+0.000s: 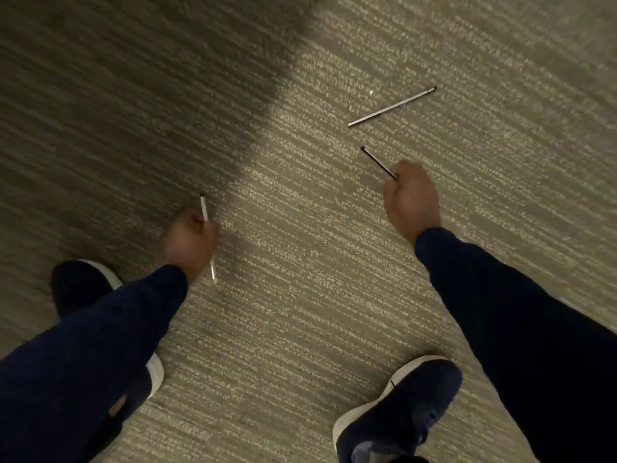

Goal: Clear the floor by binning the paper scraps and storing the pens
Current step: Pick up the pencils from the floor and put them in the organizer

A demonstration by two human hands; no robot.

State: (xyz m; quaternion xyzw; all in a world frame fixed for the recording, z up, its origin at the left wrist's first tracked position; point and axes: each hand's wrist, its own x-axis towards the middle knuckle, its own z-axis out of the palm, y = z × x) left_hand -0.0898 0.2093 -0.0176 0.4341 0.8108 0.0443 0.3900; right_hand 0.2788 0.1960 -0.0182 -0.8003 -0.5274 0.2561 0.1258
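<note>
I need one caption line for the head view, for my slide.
Each hand, left and right, grips a pen; a third pen lies on the carpet.

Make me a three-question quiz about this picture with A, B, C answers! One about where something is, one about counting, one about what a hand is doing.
1. Where is the loose pen?
A. On the carpet beyond the right hand
B. Under a shoe
C. In a bin

2. How many pens show?
A. One
B. Three
C. Five

3. What is the left hand doing?
A. Lying flat and open
B. Pointing
C. Gripping a white pen

Answers: 1 A, it lies on the carpet past the right hand. 2 B, one white pen and one black pen are held, one is loose. 3 C, its fingers close around the pen.
</note>
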